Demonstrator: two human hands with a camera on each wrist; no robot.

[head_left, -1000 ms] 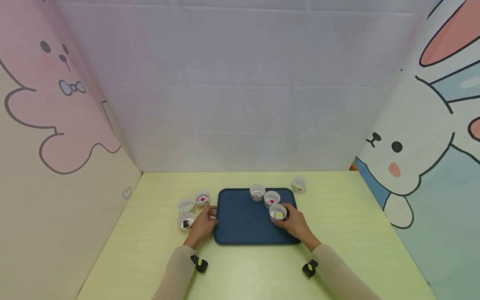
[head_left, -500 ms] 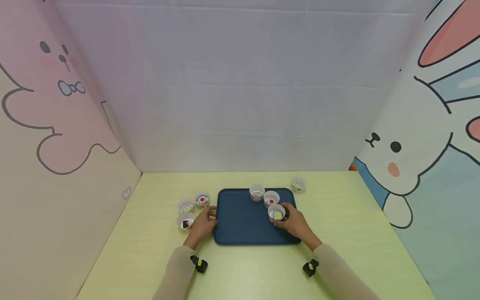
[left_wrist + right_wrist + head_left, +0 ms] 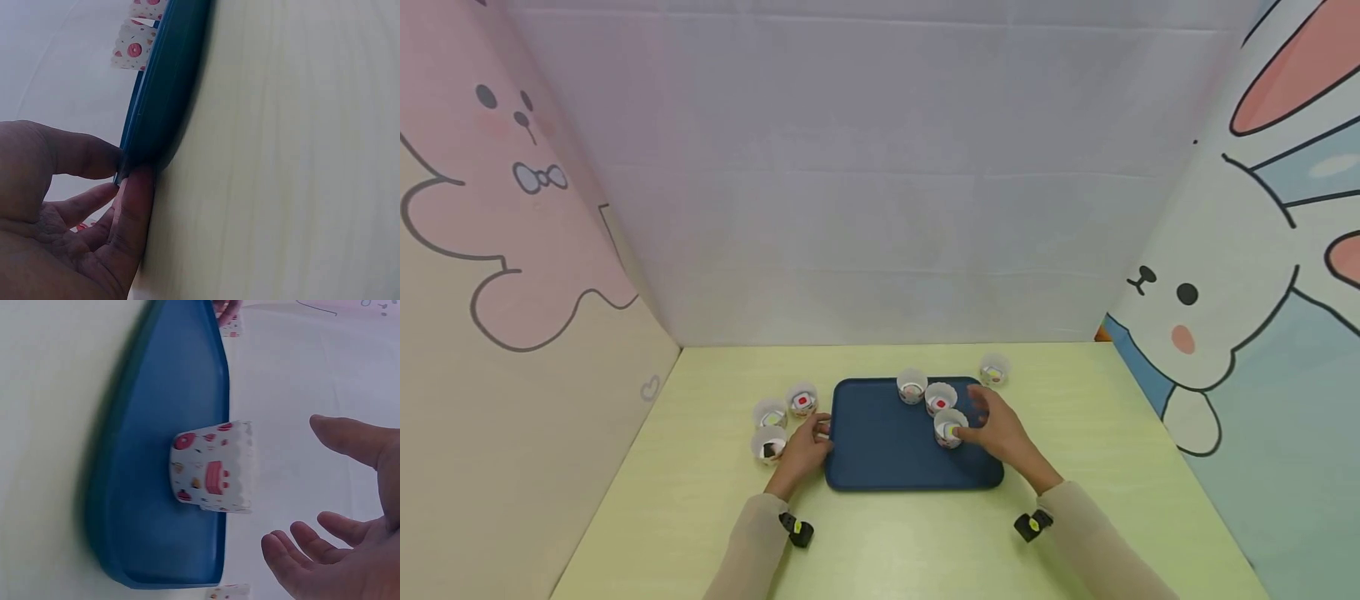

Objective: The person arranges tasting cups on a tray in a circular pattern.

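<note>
A blue tray (image 3: pixel 880 454) lies on the table. My left hand (image 3: pixel 805 450) pinches its left edge, thumb at the rim and fingers at the underside in the left wrist view. Three printed paper baking cups stand toward the tray's right: the front cup (image 3: pixel 949 438) with a yellow piece inside, a middle cup (image 3: pixel 941 400) with a red-centred piece, and a back cup (image 3: pixel 912 387). My right hand (image 3: pixel 1009 433) hovers just above and right of the front cup. In the right wrist view its fingers are spread, apart from the white cup (image 3: pixel 212 469) with red prints.
Left of the tray stand three more cups: one with a red-centred piece (image 3: pixel 802 401), one with a yellowish piece (image 3: pixel 770 414), and one with a dark piece (image 3: pixel 769 447) beside my left hand. Another cup (image 3: pixel 994 370) sits behind the tray's right corner. Printed panels enclose the table.
My right hand has let go of the front cup and lifted up and to the right, its fingers spreading. The cup stays on the tray. My left hand keeps its place at the tray edge.
</note>
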